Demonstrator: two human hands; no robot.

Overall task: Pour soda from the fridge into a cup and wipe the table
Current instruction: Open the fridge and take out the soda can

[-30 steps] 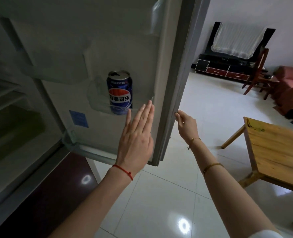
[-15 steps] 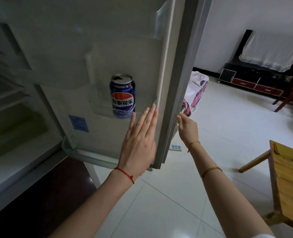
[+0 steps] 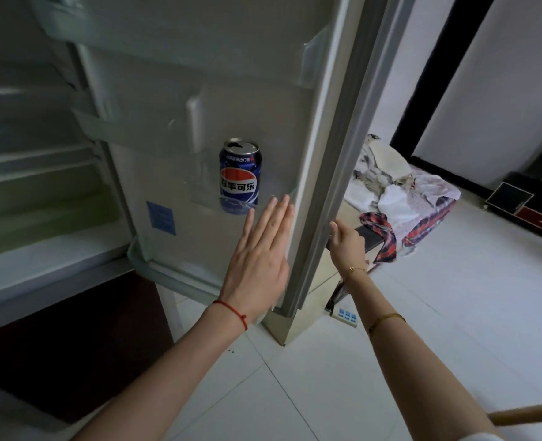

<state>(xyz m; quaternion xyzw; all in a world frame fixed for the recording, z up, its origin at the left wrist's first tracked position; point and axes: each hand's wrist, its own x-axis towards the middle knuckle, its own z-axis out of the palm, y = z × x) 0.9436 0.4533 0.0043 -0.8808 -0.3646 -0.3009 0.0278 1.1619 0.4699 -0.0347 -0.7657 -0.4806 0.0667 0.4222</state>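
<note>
A blue soda can [image 3: 240, 176] with a red, white and blue logo stands upright in a clear shelf on the inside of the open fridge door [image 3: 247, 90]. My left hand [image 3: 260, 259] is flat and open, fingers together, just below and right of the can, not touching it. My right hand [image 3: 347, 241] curls around the door's outer edge, holding the door.
The fridge's inner shelves [image 3: 34, 173] lie to the left. A dark lower panel [image 3: 66, 345] sits under them. A heap of cloth [image 3: 403, 198] lies on the white tiled floor behind the door, and a power strip [image 3: 346, 316] is on the floor. A wooden leg [image 3: 530, 415] shows at bottom right.
The view has swung left and closer to the door; the wooden table has slid out of sight. My left hand has risen slightly toward the can. My right hand stays on the door edge.
</note>
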